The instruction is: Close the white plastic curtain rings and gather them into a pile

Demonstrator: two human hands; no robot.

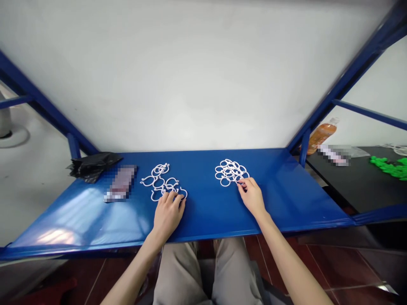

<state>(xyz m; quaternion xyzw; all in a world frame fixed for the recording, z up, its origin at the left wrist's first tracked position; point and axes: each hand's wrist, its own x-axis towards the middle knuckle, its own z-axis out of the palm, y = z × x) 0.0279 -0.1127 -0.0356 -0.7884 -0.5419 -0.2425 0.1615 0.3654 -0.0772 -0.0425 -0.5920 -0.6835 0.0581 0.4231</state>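
Perhaps risks, by hasty dragging, tangling white rings [163, 183] left of the ring cluster [230, 172] with curled left hand [168, 211] (grip unclear), or scattering it with right hand [251, 195] pinched on its edge.

The blue rectangular desk [203, 207] has a smooth, glossy plastic-looking cover, with bright reflections at its left end. The white open rings [165, 186] and the white round rings in a pile [229, 173] look like smooth moulded plastic. Thin black crumpled plastic forms a bag [92, 166] with creased, slightly shiny folds. The blue straight frame bars [51, 110] look like painted metal, softly glossy, against a smooth whitish panel [190, 76]. The orange-filled bottle [321, 136] is clear plastic; the black flat side desk [346, 186] looks fairly matt. The grey-beige trousers [178, 271] are soft matt cloth, and the reddish-brown floor tiles [337, 262] look polished.
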